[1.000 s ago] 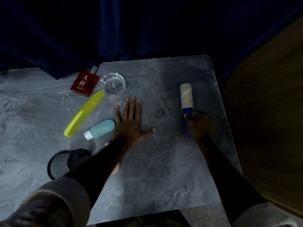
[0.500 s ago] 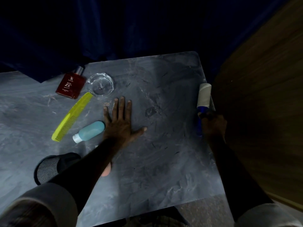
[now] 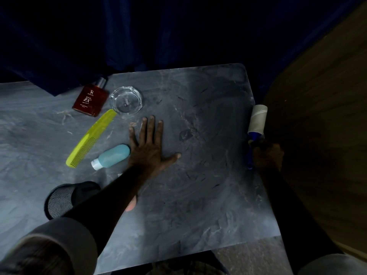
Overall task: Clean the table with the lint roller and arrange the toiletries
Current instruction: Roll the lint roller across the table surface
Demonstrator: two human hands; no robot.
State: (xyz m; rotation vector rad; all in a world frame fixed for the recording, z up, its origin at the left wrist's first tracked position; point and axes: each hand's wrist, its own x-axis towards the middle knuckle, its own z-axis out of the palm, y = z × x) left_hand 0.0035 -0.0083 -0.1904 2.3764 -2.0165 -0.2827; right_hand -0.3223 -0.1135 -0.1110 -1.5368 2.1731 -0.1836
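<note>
Surface: grey marbled table [image 3: 198, 205], dimly lit, with rounded corners; small dark specks and pale streaks scattered across it. Room: dark blue curtain [image 3: 139, 32] hanging along the far side, its hem lapping onto the far left of the table; brown wooden panel [image 3: 321, 135] to the right; speckled floor [image 3: 248, 259] at the near edge.

Items, left half of the table:
- Perfume bottle [image 3: 91, 101], dark red, lying flat at the far left, its silver cap touching the curtain hem.
- Glass ashtray [image 3: 126, 100], clear, just right of the perfume bottle.
- Comb [image 3: 91, 138], yellow-green, lying diagonally, its far tip just beside the ashtray.
- Travel bottle [image 3: 111, 156], pale blue with a white cap, on its side, near the comb.
- Mesh cup [image 3: 65, 199], black, tipped on its side at the near left, partly behind my forearm.
- Small pinkish object [image 3: 132, 204] showing from under my forearm; I cannot tell what it is.

Hands:
- My left hand [image 3: 149, 149]: spread wide, palm down, flat on the table centre, holding nothing; its little-finger edge meets the base of the travel bottle.
- My right hand [image 3: 267, 155]: fist closed around the blue handle of the lint roller [image 3: 258, 121]. The roller sits at the right edge of the table, its pale paper drum pointing to the far side, past my knuckles. Whether the drum touches the surface, I cannot tell.
</note>
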